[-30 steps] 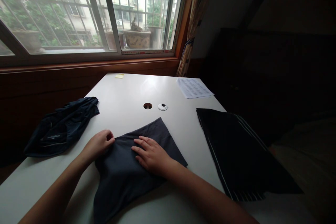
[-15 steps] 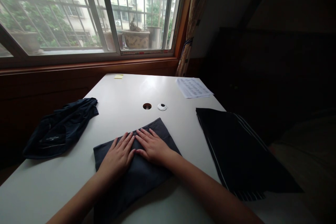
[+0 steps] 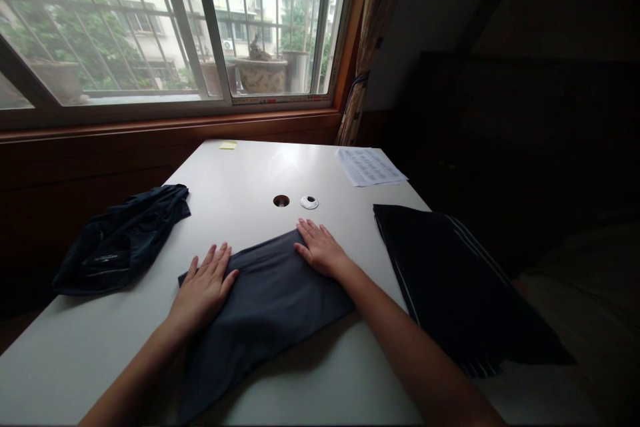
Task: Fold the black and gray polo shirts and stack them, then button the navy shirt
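Smooth dark-grey cloth (image 3: 280, 293) lies on the white tabletop (image 3: 250, 173), slanting from near left to far right, under both palms. Left hand (image 3: 200, 290) covers its far edge near the left corner; right hand (image 3: 320, 250), the right corner. Fingers slightly spread, thumbs apart.

White tbl (image 3: 245, 193) w/ 3 dark cloths (image 3: 280, 287), papers (image 3: 370, 167).

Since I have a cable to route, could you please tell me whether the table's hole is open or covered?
Open: the hole shows its dark inside, and the white disc lies beside it.
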`<state>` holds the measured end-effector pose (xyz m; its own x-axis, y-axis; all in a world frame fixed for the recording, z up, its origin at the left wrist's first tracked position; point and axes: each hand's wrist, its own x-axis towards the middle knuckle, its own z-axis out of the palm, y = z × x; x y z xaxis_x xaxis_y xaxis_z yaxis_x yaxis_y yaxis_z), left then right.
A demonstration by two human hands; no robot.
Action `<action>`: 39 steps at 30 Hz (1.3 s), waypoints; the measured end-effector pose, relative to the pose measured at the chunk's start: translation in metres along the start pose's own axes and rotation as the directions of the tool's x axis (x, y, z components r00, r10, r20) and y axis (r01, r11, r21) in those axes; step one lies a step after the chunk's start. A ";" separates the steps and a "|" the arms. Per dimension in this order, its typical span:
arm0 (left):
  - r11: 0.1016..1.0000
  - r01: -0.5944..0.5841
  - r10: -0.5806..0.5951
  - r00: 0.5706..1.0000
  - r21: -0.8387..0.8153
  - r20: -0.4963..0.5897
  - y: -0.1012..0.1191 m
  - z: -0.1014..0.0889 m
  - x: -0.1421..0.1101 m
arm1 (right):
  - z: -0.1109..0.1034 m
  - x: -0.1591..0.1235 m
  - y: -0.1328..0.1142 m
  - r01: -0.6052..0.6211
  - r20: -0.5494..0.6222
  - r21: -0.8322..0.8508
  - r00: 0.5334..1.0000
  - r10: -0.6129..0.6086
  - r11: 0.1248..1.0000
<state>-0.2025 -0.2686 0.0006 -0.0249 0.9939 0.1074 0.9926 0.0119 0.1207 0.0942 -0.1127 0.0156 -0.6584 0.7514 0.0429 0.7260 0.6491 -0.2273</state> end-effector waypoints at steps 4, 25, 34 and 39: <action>0.999 0.009 -0.009 1.000 0.036 -0.006 -0.012 -0.001 -0.002 | 0.001 -0.004 0.015 -0.065 -0.021 -0.003 0.998 0.065 0.998; 0.808 -0.588 0.588 0.809 0.020 -0.007 0.100 -0.022 -0.056 | -0.003 -0.036 0.014 -0.138 -0.188 0.298 0.962 0.200 0.944; 0.784 -0.620 0.617 0.784 0.030 0.067 0.086 -0.022 -0.047 | -0.005 -0.044 0.006 -0.228 -0.148 0.288 0.949 0.278 0.930; 0.788 -0.612 0.607 0.790 0.066 0.087 0.077 -0.017 -0.018 | -0.008 -0.046 0.022 -0.298 -0.210 0.166 0.921 0.329 0.940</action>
<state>-0.1276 -0.2879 0.0249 0.5927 0.8022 0.0721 0.8053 -0.5918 -0.0352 0.1417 -0.1320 0.0167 -0.3255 0.9303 0.1688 0.8456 0.3664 -0.3883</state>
